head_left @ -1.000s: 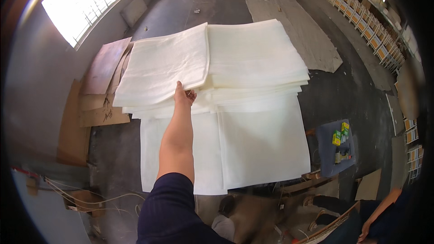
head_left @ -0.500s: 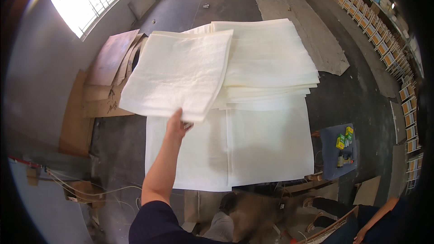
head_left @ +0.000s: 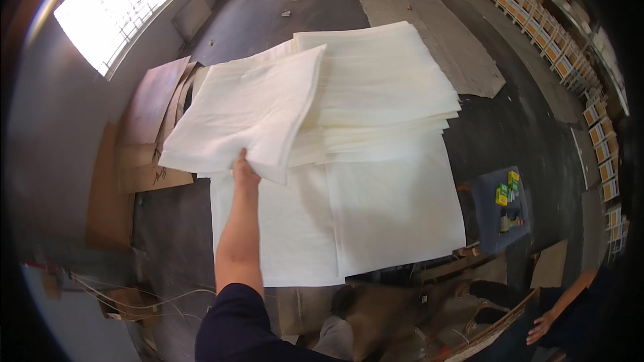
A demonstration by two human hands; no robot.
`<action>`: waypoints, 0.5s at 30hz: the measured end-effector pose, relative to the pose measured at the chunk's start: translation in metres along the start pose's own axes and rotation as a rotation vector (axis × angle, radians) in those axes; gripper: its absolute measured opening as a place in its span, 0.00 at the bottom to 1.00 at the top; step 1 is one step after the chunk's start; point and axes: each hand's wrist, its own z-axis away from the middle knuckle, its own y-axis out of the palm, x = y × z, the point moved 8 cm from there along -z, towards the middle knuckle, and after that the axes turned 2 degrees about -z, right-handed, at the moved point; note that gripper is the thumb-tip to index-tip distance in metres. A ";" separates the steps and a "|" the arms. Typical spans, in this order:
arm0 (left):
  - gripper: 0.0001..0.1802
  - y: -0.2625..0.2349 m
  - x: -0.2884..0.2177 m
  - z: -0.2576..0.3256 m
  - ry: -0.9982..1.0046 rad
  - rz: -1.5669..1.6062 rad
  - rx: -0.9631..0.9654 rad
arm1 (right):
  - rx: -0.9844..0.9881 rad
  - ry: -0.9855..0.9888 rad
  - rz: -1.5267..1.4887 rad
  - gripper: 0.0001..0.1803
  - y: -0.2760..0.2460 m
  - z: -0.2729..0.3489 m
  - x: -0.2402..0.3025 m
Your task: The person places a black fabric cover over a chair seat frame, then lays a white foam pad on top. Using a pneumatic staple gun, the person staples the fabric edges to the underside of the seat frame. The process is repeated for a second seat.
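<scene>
My left hand point(head_left: 245, 169) reaches forward and grips the near edge of a thick, soft white batting sheet point(head_left: 245, 107), thumb on top and the other fingers hidden beneath. This sheet is held tilted, its near corner lifted above the pile. To its right lies a stack of similar white sheets point(head_left: 379, 74) with uneven, layered edges. Two flat white panels point(head_left: 396, 208) extend side by side below, toward me. My right hand is out of view.
A co-worker's hand point(head_left: 540, 327) and dark-clothed legs are at lower right. A blue-grey seat point(head_left: 486, 218) holds small yellow-green boxes and a power tool. Cardboard sheets point(head_left: 151, 110) lean at left. Cables point(head_left: 144, 302) hang at lower left; stacked chair frames point(head_left: 537, 20) line the right.
My left hand, still gripping the batting sheet, has shifted left and slightly up in the picture. The whole view has also shifted, with the surroundings sliding left.
</scene>
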 end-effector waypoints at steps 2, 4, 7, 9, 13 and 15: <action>0.28 0.020 -0.031 0.005 0.008 -0.060 0.015 | 0.017 -0.028 -0.011 0.06 -0.005 0.026 -0.003; 0.26 0.027 -0.105 0.021 0.094 -0.122 0.037 | 0.095 -0.174 -0.016 0.06 -0.028 0.044 -0.006; 0.15 0.093 -0.201 0.060 0.148 -0.211 -0.003 | 0.312 0.191 -0.353 0.04 -0.019 0.038 -0.021; 0.12 0.143 -0.224 0.084 0.124 -0.318 0.015 | 0.214 0.269 -0.725 0.08 -0.018 0.028 -0.027; 0.11 0.110 -0.271 0.191 0.186 -0.458 0.054 | 0.136 -0.267 -0.685 0.18 -0.082 -0.042 0.060; 0.12 0.107 -0.264 0.242 0.203 -0.506 0.127 | -0.010 -0.579 -0.424 0.24 -0.114 -0.055 0.125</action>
